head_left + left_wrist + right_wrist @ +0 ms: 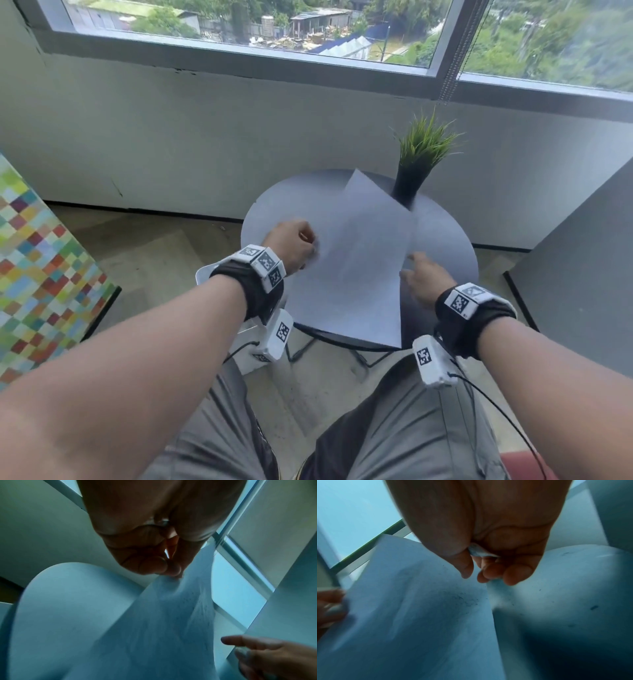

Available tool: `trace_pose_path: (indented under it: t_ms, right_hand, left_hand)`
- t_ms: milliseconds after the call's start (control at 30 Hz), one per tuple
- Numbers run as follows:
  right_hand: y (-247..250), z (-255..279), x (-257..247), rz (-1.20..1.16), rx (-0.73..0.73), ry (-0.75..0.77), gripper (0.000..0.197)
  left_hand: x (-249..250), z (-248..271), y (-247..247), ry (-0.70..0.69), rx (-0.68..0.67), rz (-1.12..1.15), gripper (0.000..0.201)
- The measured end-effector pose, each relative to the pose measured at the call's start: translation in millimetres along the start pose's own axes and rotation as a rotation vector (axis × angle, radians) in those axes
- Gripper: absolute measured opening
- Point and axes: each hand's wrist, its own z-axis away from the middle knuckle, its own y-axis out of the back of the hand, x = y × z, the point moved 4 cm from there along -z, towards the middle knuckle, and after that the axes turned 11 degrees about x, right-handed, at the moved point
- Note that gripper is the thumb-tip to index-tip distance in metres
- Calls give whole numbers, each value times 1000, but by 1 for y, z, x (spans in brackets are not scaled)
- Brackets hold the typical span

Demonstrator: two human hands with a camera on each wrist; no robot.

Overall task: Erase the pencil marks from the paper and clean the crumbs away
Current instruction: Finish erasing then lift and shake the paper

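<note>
A white sheet of paper (363, 267) is raised at a slant over the round grey table (284, 202). My left hand (301, 243) pinches its left edge, and the left wrist view shows the fingertips (173, 572) closed on the bent sheet (154, 622). My right hand (421, 274) is at the sheet's right edge, fingers curled. It keeps a small white eraser (478, 551) tucked between thumb and palm. Dark eraser crumbs (464, 599) lie on the paper (402, 601). A few more specks (594, 607) sit on the tabletop (573, 588).
A grassy plant in a black vase (411, 185) stands at the table's far edge, just behind the paper's top corner. A white chair (205, 274) is under my left wrist. A colourful checked surface (41, 267) is on the left and a grey panel (575, 291) on the right.
</note>
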Motion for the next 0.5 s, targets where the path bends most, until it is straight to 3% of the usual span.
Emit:
trace_pose_path:
  t_ms: [67, 100, 233, 267, 500]
  right_hand:
    - [10, -12, 11, -256, -13, -89, 65]
    - [18, -13, 10, -381, 9, -115, 61]
    - [62, 0, -11, -794, 117, -80, 23]
    - [71, 3, -14, -860, 121, -40, 21]
    - [124, 42, -51, -712, 424, 346, 20]
  left_hand:
    - [11, -2, 11, -27, 5, 115, 26]
    - [16, -2, 17, -41, -4, 168, 27]
    - [33, 3, 39, -98, -33, 328, 30]
    - [36, 4, 44, -110, -29, 363, 31]
    - [50, 9, 64, -214, 136, 487, 27]
